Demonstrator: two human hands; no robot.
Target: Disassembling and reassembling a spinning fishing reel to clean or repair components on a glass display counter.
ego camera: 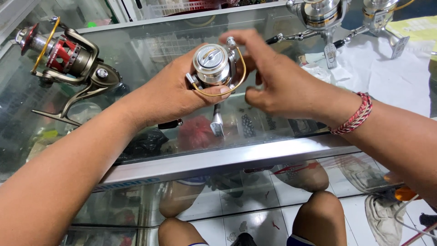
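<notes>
Left grip (177, 93) is clamped around a small silver spinning reel (213, 66) with a gold bail wire, held up above the glass bench (255, 157); the right grip (273, 79) hovers at the reel's far side with fingers spread and loose, fingertips at the small knob on top — nothing closed in it that I can see.

The reel hangs over glass, and the hold looks shallow: mostly thumb and palm against the body. If the right hand pulls or twists the knob hard, I judge the reel could roll out of the left palm and strike the pane. The bail wire runs across the left thumb, so it might pinch the thumb if it snaps over.

A larger red and bronze reel (68, 61) rests on the bench to the left, well apart; two more silver reels (321, 18) stand at the far edge on white paper (382, 75).

Hidden — the left fingers behind the reel, whatever the right fingertips actually touch, and the reel's foot, partly lost against the clutter under the glass. Reflections blur the goods inside the case.
</notes>
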